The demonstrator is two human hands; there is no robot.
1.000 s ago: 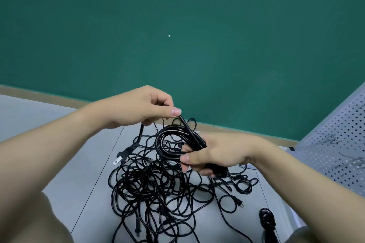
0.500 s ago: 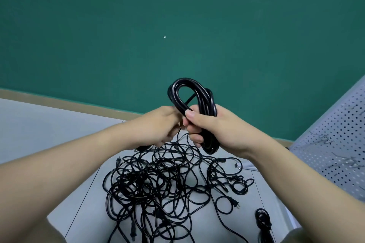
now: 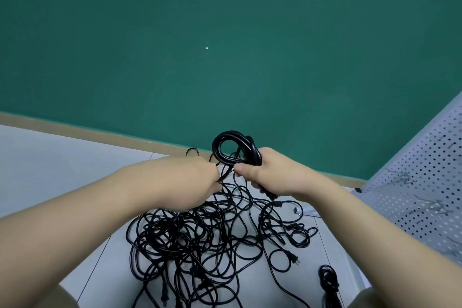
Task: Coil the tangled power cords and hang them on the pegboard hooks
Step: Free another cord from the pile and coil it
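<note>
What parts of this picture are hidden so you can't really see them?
Head view only:
- Left hand fingertips: curled away; their hold on the cord is hidden.
- Black coiled power cord: lower part hidden by the right hand.
- Tangled black cord pile: cut off by the bottom edge.
- Grey perforated pegboard: cut off at right; hooks blurred.

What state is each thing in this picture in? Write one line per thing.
Coil: looped, gripped in the right hand.
Left hand: curled round a loose strand.
Pile: tangled on the floor.
Small coil: wound, lying on the floor.
Pegboard: hooks bare, no cord hung.
</note>
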